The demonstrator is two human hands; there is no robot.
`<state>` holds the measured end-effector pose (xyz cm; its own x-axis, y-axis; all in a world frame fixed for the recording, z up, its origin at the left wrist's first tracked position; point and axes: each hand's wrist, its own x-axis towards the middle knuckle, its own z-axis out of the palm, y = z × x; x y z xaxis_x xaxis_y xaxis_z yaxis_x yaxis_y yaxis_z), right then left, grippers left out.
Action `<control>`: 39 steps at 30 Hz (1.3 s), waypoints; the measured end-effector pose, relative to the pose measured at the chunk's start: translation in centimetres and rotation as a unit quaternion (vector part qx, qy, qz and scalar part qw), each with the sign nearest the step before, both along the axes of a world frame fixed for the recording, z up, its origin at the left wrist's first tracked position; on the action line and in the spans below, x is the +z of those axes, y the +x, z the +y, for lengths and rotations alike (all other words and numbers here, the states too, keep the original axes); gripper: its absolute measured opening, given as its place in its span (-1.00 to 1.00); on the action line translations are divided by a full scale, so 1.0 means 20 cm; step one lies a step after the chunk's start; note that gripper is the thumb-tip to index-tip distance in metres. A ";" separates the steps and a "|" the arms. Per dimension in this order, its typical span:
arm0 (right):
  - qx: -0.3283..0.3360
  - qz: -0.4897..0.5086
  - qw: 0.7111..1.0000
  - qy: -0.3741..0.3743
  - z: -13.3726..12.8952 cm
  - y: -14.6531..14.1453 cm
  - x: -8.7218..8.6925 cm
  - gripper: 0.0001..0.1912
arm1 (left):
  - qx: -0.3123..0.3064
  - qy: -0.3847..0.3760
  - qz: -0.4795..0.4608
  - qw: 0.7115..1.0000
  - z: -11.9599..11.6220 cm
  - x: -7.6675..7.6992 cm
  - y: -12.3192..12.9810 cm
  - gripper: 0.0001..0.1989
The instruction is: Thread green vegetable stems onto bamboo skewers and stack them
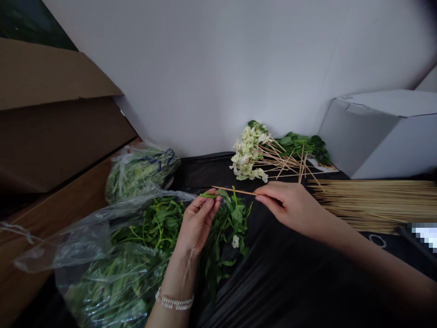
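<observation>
My left hand [201, 218] pinches a green leafy sprig [209, 195] between thumb and fingers. From the right, my right hand [285, 202] grips a thin wooden skewer [235, 190] near one end. The skewer points left, and its far end lies by the fingertips of my left hand. Whether it pierces the leaf I cannot tell. Below and beside my left hand, loose leafy greens [235, 216] lie on black plastic sheeting [266, 278]. An open clear plastic bag [112, 264] full of the same greens is left of my wrist.
A tied bag of greens [141, 171] stands behind the open one. Skewers with pale leaves [249, 152] and with dark green leaves [300, 143] lie at the back. Many bare skewers [362, 205] lie at right, before a white box [378, 132]. A cardboard box [61, 132] stands left.
</observation>
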<state>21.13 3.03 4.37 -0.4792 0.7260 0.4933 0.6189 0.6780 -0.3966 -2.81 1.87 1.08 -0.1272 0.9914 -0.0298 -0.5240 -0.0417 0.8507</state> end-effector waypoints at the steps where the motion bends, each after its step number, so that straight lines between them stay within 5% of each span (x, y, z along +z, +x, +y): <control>1: 0.005 -0.005 1.000 -0.006 0.00 0.00 0.00 -0.77 | 0.000 -0.001 0.000 1.000 0.00 0.00 0.00 -0.81; 11: 0.019 -0.033 0.999 -0.016 -0.01 -0.01 -0.02 -0.76 | 0.045 -0.012 -0.009 0.999 0.01 0.00 0.00 -0.78; 39: 0.024 -0.042 0.999 -0.007 -0.03 -0.03 -0.03 -0.76 | 0.002 -0.059 0.025 0.998 -0.01 0.02 0.01 -0.71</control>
